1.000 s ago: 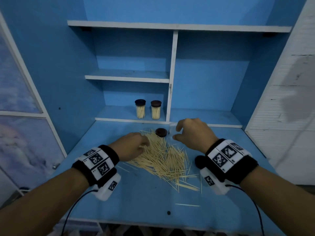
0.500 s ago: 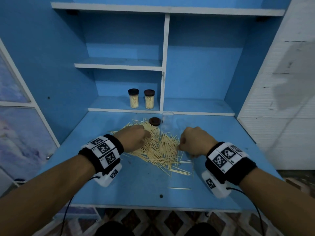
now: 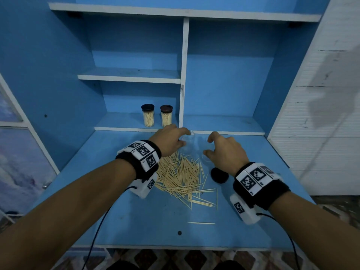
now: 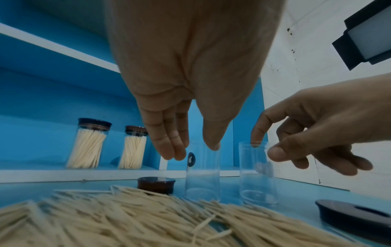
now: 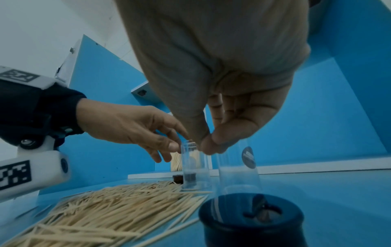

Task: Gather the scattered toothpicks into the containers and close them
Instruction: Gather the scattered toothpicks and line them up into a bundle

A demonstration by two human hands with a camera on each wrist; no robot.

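Note:
A pile of loose toothpicks (image 3: 181, 176) lies mid-table. Behind it stand two empty clear jars. My left hand (image 3: 171, 139) reaches over the left jar (image 4: 202, 170), its thumb on the rim and its fingers (image 4: 169, 145) straight beside the glass. My right hand (image 3: 224, 151) pinches the rim of the right jar (image 4: 257, 172) between index finger and thumb. A brown lid (image 4: 156, 184) sits behind the pile and a dark lid (image 3: 219, 175) lies by my right wrist. The head view hides the brown lid.
Two closed jars full of toothpicks (image 3: 148, 117) (image 3: 166, 118) stand on the low back shelf, left of a white divider (image 3: 181, 106). One stray toothpick (image 3: 201, 223) lies near the table's front edge. A white wall (image 3: 311, 133) borders the right side.
Both hands have left the toothpick pile and moved forward to the two empty jars. The left now touches one rim and the right pinches the other.

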